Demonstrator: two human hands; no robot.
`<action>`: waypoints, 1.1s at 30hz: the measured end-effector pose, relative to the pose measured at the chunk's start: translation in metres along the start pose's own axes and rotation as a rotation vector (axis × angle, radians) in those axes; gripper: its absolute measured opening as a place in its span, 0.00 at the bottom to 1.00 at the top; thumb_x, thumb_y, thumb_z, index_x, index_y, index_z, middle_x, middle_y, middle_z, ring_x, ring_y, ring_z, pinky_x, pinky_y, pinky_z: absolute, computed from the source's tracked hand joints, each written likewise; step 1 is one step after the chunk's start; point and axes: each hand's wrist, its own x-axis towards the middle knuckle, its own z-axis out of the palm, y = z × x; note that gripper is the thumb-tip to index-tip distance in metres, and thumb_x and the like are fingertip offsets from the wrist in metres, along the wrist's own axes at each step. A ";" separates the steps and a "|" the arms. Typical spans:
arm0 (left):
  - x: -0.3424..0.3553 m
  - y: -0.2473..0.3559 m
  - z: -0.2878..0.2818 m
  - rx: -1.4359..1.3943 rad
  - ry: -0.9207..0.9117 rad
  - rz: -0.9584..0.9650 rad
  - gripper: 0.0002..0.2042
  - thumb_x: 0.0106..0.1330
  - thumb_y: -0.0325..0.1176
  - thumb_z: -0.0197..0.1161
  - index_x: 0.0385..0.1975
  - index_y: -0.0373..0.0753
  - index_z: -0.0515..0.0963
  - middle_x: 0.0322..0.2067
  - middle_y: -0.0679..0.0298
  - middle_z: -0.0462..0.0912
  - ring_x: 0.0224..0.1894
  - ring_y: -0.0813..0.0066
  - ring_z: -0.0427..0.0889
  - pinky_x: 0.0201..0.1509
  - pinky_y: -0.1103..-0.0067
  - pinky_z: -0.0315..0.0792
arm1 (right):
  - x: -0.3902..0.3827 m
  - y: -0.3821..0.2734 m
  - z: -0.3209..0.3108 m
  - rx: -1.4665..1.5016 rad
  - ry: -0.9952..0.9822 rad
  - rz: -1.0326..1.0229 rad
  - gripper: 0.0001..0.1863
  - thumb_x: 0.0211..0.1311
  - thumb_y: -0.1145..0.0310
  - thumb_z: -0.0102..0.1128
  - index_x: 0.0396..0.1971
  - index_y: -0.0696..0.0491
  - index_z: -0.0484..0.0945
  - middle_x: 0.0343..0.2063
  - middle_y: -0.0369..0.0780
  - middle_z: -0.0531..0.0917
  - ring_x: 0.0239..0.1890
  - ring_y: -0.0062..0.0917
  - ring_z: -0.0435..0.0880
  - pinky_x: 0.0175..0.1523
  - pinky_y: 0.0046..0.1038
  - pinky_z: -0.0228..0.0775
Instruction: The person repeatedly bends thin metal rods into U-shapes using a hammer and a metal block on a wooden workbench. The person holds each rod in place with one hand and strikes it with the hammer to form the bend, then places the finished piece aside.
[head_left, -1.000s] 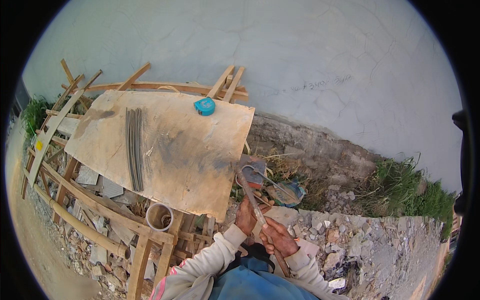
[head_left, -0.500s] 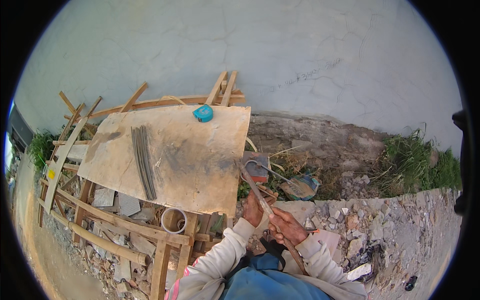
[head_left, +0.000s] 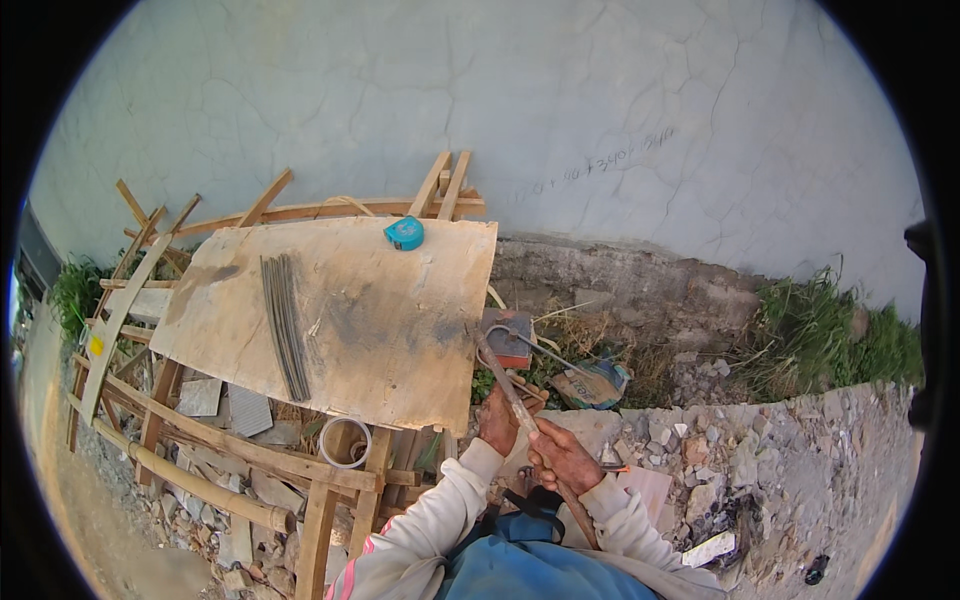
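My right hand (head_left: 566, 455) is wrapped round a long, brown, rusty bar (head_left: 522, 414), which slants from the panel's right edge down toward my body. My left hand (head_left: 498, 422) is just left of the bar, by the panel's near right corner. Its fingers look curled and are partly hidden behind the bar; what they hold cannot be made out. Beyond the bar's upper end, a grey hooked rod (head_left: 553, 352) lies across a red and grey block (head_left: 507, 343). On the stained wooden panel (head_left: 390, 345) are a bundle of thin metal rods (head_left: 285, 325) and a teal tape measure (head_left: 405, 233).
A timber frame (head_left: 250, 455) with a bamboo pole (head_left: 195, 478) supports the panel. A round plastic tub (head_left: 345, 443) hangs at its near edge. Rubble (head_left: 690, 450) covers the ground right, near a crumpled sack (head_left: 590, 384). A cracked grey wall (head_left: 450, 110) rises behind, with grass (head_left: 830, 335) at its foot.
The view has shifted slightly, so the wall marks and sack sit a little lower. Both hands keep nearly the same places, and my right hand still grips the bar.
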 end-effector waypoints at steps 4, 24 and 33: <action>0.001 -0.007 0.004 -0.002 0.021 0.058 0.18 0.78 0.50 0.48 0.48 0.39 0.70 0.42 0.53 0.82 0.47 0.55 0.85 0.56 0.63 0.80 | 0.000 -0.011 -0.008 -0.108 -0.029 0.006 0.23 0.77 0.60 0.52 0.66 0.49 0.64 0.23 0.31 0.68 0.14 0.12 0.65 0.16 0.18 0.61; -0.013 0.007 0.045 0.220 0.304 0.185 0.16 0.75 0.45 0.57 0.52 0.40 0.72 0.36 0.61 0.83 0.34 0.67 0.89 0.38 0.73 0.84 | 0.080 -0.074 -0.178 -0.569 0.115 -0.324 0.17 0.68 0.56 0.66 0.39 0.57 0.81 0.21 0.35 0.79 0.22 0.19 0.76 0.29 0.25 0.70; -0.011 0.004 0.070 0.167 0.409 0.275 0.12 0.74 0.44 0.59 0.44 0.42 0.73 0.31 0.62 0.83 0.29 0.70 0.87 0.36 0.74 0.83 | 0.112 -0.111 -0.156 -0.212 -0.279 0.040 0.17 0.68 0.61 0.66 0.47 0.59 0.80 0.16 0.32 0.76 0.13 0.13 0.70 0.16 0.17 0.58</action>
